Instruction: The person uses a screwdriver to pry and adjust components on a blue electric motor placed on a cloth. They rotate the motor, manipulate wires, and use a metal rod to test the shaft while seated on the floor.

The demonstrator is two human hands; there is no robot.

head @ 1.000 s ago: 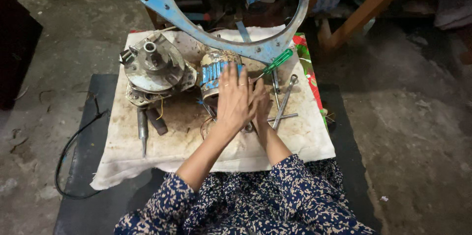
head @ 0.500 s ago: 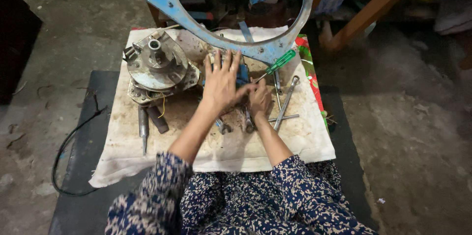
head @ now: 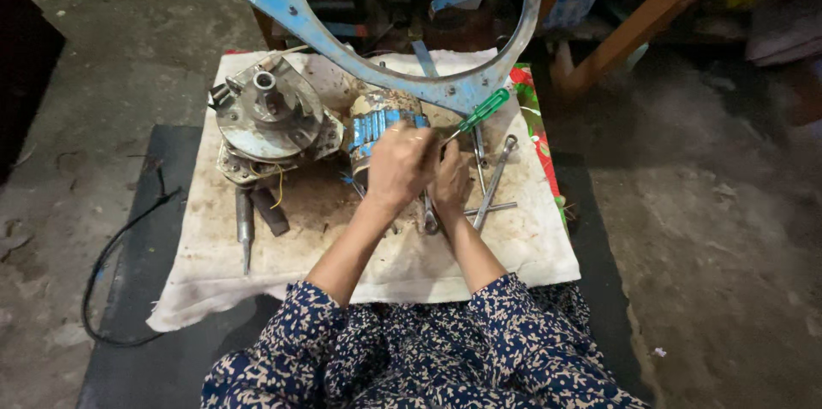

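Observation:
My left hand (head: 401,165) is curled around the near end of a cylindrical motor part with blue windings (head: 377,122) that lies on a stained white cloth (head: 385,263). My right hand (head: 451,178) sits just beside it, gripping a green-handled screwdriver (head: 475,113) whose handle points up and to the right. The tip of the screwdriver is hidden behind my left hand. Both hands touch each other over the part.
A round grey metal motor housing (head: 267,118) lies left of the part. A punch (head: 245,225) and a dark bar lie below it. Wrenches (head: 495,182) lie right of my hands. A blue metal ring frame (head: 385,75) stands behind. A black cable (head: 111,263) loops at the left.
My left hand, flat and spread over the part before, has curled its fingers around it. My right hand has come up with the screwdriver beside the left hand.

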